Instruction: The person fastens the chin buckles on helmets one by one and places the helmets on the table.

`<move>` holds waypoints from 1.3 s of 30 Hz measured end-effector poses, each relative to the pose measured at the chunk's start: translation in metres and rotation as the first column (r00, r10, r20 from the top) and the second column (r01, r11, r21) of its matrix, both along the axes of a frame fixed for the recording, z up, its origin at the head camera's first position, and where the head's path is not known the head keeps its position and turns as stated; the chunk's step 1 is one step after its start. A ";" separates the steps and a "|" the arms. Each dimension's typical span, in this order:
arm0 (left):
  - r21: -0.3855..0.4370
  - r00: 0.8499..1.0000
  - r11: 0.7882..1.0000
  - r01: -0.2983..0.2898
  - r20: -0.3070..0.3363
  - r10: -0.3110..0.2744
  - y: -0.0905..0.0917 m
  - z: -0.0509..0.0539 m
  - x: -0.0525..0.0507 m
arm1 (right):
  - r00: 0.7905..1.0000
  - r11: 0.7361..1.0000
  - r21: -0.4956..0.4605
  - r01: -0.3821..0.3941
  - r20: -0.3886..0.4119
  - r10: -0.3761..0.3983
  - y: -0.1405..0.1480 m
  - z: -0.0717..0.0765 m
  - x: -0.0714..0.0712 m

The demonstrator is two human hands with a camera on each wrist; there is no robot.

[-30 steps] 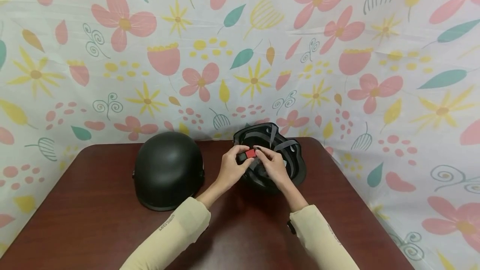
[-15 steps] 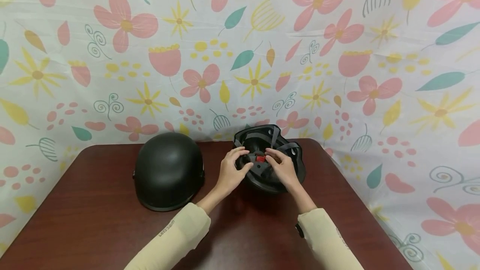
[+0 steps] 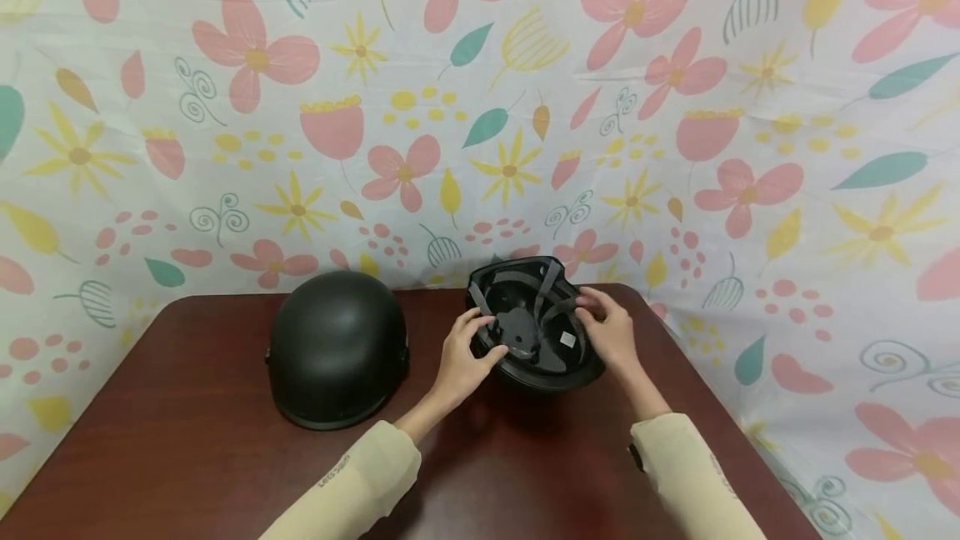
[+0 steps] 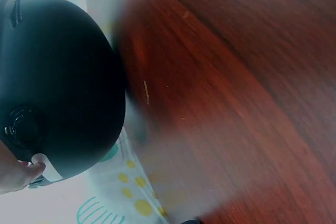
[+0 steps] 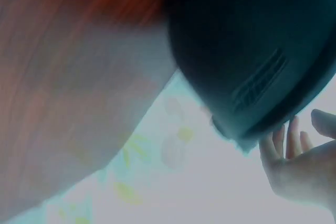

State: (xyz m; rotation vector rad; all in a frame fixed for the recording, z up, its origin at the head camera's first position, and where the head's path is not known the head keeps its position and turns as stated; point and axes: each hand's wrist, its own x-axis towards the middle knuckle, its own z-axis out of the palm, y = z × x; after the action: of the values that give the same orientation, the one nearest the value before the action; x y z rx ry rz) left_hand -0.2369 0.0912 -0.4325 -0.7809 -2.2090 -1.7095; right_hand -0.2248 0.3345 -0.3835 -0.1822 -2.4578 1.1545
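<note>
An upturned black helmet [image 3: 547, 377] lies at the table's back right, its padded inside with grey straps [image 3: 550, 277] and a round dark pad [image 3: 517, 332] showing. My left hand [image 3: 459, 357] is at its left rim, thumb and fingers spread apart around a small dark piece near the strap. At the right rim is my right hand [image 3: 611, 332], fingertips beside a strap's end, thumb apart. In the right wrist view, the right hand [image 5: 302, 169] has fairly straight fingers near the rim. The left wrist view shows the left hand [image 4: 16, 171] at the rim beside a pale strip.
A second black helmet [image 3: 337, 348] stands dome up on the left of the dark red-brown table [image 3: 187, 440]. Behind and to the right hangs a flower-printed cloth [image 3: 480, 107]. A small white label [image 3: 567, 340] sits inside the upturned helmet.
Both hands held a red and black buckle over the helmet; they came apart from it. My right hand moved right to the rim, and the red part is out of sight. My left hand stayed nearly put.
</note>
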 end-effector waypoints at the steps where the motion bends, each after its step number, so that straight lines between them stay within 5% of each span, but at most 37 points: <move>1: -0.006 1.000 1.000 -0.005 0.012 0.005 0.000 -0.001 0.000 | 0.999 0.999 0.017 0.031 -0.019 -0.031 0.004 0.000 -0.002; 5: -0.013 0.997 0.999 -0.033 0.068 0.034 -0.002 -0.004 -0.002 | 0.997 0.994 0.073 0.081 -0.016 -0.080 0.021 0.001 -0.008; 10: -0.009 0.991 0.999 -0.050 0.121 0.051 -0.003 -0.004 -0.006 | 0.996 0.989 0.144 0.022 0.082 -0.034 0.033 -0.006 -0.009; 27: -0.024 0.963 0.999 -0.027 0.267 0.033 -0.024 0.000 -0.022 | 0.980 0.998 0.044 -0.044 0.196 0.034 0.037 -0.009 -0.012; 32: 0.009 0.964 1.000 -0.025 0.264 0.022 -0.031 0.005 -0.027 | 0.976 0.997 -0.056 -0.059 0.207 0.069 0.024 -0.028 -0.021; 39: 0.020 0.937 1.000 -0.017 0.350 0.009 -0.035 0.014 -0.028 | 0.962 0.987 -0.147 -0.063 0.254 0.100 -0.007 -0.071 -0.020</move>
State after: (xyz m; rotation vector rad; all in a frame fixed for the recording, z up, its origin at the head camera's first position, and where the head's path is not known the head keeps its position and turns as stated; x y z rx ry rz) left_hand -0.2652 0.0565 -0.4184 -0.4823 -2.4033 -1.9947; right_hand -0.2449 0.3280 -0.4541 -0.2933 -2.6330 1.4186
